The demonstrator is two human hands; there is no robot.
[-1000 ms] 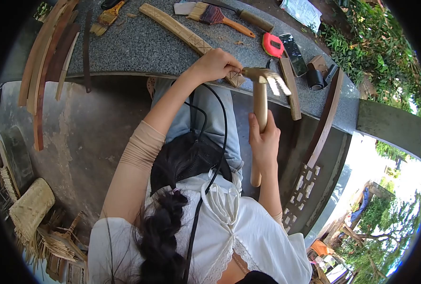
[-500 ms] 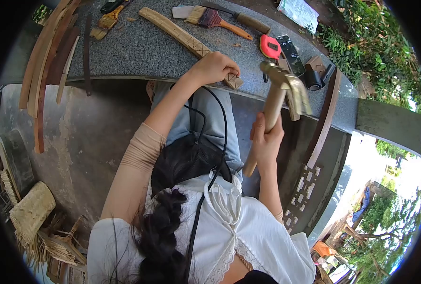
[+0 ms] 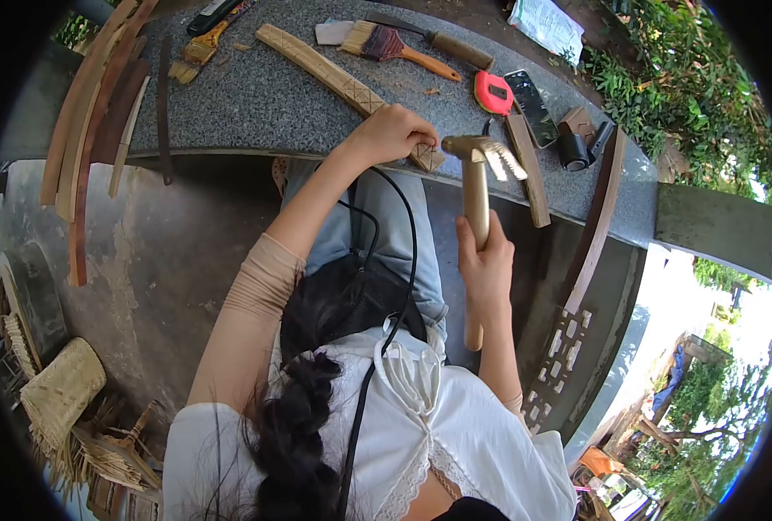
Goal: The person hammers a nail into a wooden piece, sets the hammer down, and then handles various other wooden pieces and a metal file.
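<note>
My right hand (image 3: 487, 265) is wrapped round the wooden handle of a claw hammer (image 3: 475, 200). The hammer stands almost upright, its metal head just right of my left hand. My left hand (image 3: 393, 136) rests over the near end of a light wooden strip (image 3: 316, 68) marked with pencilled crosses. Its thumb and fingers are pinched together above that end; whatever is between them is too small to make out. The strip lies slantwise on the grey stone table (image 3: 238, 104), its near end at the table's front edge.
A paintbrush (image 3: 403, 50), a knife with a wooden handle (image 3: 459, 49), a red tape measure (image 3: 493, 93) and a phone (image 3: 532, 106) lie beyond my hands. A short wood piece (image 3: 527, 169) juts over the edge at right. Several long strips (image 3: 82, 130) overhang at left.
The hammer has swung left, bringing its head close to my left hand. My left hand has stayed on the strip's near end, apart from a slight shift.
</note>
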